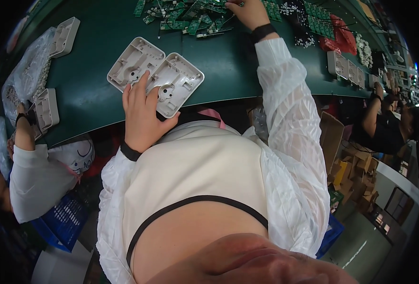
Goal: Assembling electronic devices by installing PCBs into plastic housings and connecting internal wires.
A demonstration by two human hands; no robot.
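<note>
Two open white plastic housings, a left one [129, 64] and a right one [183, 80], lie side by side on the green work surface [219, 85], inner sides up with posts and round holes showing. My left hand [145, 109] rests at their near edge, fingers stretched over the housings and thumb apart. At the top edge of the picture my right hand [249, 14] reaches to a pile of green circuit boards [190, 16]. Its thumb and forefinger are pinched together. What they hold, if anything, is too small to make out.
Rows of green boards [319, 21], small white parts [292, 9] and a red bag [343, 35] lie to the right. More housings [346, 66] stand along the right edge. On the left are clear plastic bags [31, 61] and a co-worker's arm [24, 135]. Another person works far right.
</note>
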